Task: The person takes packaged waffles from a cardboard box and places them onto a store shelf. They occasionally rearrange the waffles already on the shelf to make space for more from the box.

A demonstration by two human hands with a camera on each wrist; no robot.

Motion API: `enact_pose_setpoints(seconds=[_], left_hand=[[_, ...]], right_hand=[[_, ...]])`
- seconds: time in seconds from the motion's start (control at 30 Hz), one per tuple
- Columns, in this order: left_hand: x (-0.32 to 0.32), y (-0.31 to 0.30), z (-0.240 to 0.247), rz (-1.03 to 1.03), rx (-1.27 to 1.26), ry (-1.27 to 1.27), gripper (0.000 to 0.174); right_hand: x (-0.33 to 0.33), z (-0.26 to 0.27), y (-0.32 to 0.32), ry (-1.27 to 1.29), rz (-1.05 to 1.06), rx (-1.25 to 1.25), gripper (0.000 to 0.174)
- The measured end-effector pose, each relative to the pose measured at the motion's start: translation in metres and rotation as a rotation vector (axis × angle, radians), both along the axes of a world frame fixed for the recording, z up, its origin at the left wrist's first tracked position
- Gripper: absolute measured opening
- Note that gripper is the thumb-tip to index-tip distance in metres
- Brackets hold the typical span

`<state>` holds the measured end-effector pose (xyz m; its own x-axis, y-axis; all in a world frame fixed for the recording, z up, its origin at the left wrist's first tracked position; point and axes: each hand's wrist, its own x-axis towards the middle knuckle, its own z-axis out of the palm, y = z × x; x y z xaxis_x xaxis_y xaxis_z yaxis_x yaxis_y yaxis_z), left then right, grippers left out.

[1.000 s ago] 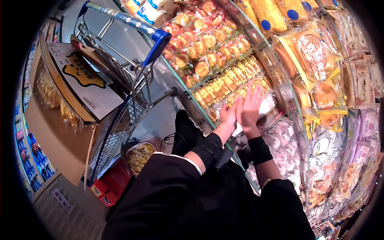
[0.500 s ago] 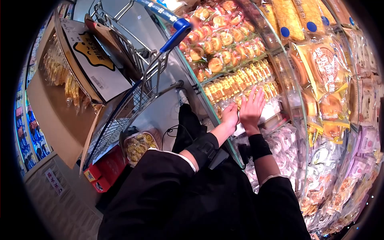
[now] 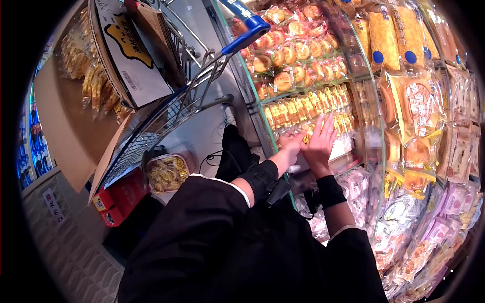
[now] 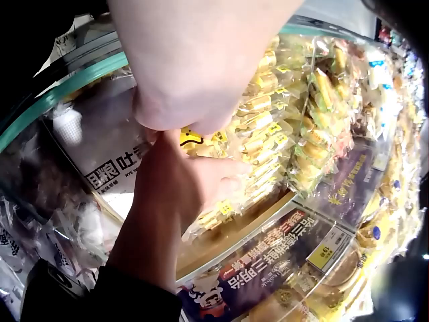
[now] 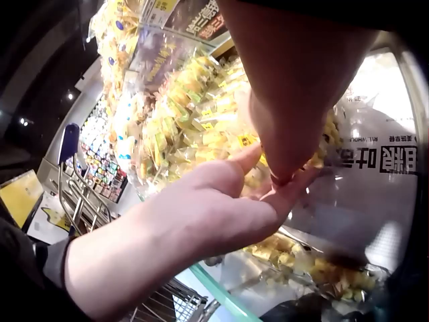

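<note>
Over the near end of rows of small yellow-wrapped snacks, both hands meet at the wrists' inner sides. The left hand lies palm up beside the right, its fingers relaxed; its palm shows in the right wrist view. Its neighbour, the right hand, has long straight fingers pointing away over the packets. In the left wrist view a yellow packet shows between the left hand and the right hand. Whether either hand touches it is hidden.
A shopping cart with an open cardboard box of packets stands left. A tub of wrapped snacks and a red box are on the floor. Glass dividers separate the bins; packaged bread lies to the right.
The head view has turned, so the shelf appears lower and further right, the cart and box higher. The hands stay together over the same snacks, with little change in their pose.
</note>
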<state>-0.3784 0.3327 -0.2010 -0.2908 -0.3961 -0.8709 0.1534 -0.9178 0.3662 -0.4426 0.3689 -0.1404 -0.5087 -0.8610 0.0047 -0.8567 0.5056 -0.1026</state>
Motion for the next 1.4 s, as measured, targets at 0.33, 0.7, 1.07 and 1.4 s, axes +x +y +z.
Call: enact_pose_setpoints(seconds=[0.33, 0.7, 1.07, 1.4], left_hand=[[-0.001, 0.007, 0.004, -0.058, -0.037, 0.293, 0.025], [0.009, -0.005, 0.027, -0.316, -0.001, 0.195, 0.06], [0.249, -0.181, 0.395, -0.47, -1.312, 0.051, 0.033], [0.389, -0.32, 0.262, -0.942, -1.32, -1.281, 0.074]], right_hand=[[-0.002, -0.016, 0.001, 0.167, -0.022, 0.065, 0.077], [-0.007, -0.02, 0.002, 0.172, -0.049, 0.221, 0.075], [0.0, 0.002, 0.002, 0.042, -0.03, 0.106, 0.071], [0.007, 0.008, -0.002, 0.103, -0.071, 0.124, 0.072]])
